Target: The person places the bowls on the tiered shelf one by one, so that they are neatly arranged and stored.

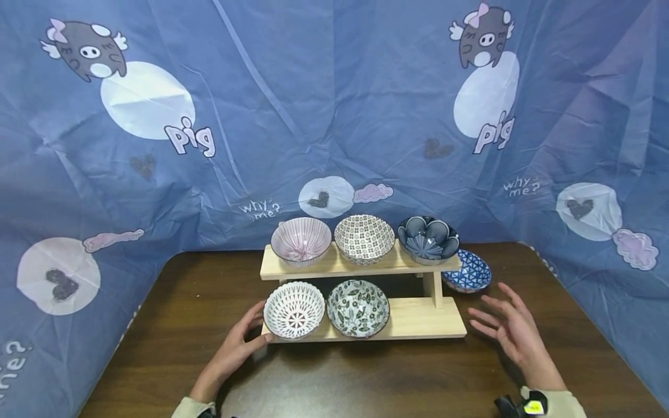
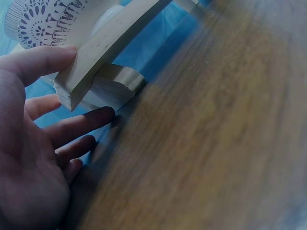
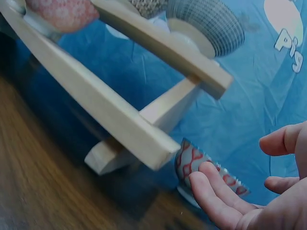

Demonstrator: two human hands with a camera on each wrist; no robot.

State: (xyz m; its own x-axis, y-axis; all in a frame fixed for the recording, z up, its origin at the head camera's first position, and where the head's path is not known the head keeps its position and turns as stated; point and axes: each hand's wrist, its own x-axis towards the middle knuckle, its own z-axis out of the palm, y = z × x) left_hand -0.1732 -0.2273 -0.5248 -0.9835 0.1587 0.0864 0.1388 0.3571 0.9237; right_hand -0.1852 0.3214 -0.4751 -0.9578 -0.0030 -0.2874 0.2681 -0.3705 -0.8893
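A two-tier wooden shelf (image 1: 418, 318) stands on the table. With thumb and index finger, my left hand (image 1: 237, 348) pinches the left end of its lower board (image 2: 103, 50); the other fingers spread loosely. Just beside that hand is a white bowl with a dark petal pattern (image 1: 294, 310), and a green-grey floral bowl (image 1: 358, 309) sits to its right. My right hand (image 1: 514, 331), fingers relaxed and holding nothing, hovers right of the shelf. Nearest to it is a blue-patterned bowl (image 1: 473, 273), whose outside shows red lattice in the right wrist view; the shelf partly hides it.
On the upper board stand a pink-striped bowl (image 1: 301, 241), a bowl with a small dark grid pattern (image 1: 364, 239) and a dark blue petal bowl (image 1: 428, 241). Behind the brown table (image 1: 313, 383) hangs a blue printed cloth (image 1: 334, 104), which also runs along both sides.
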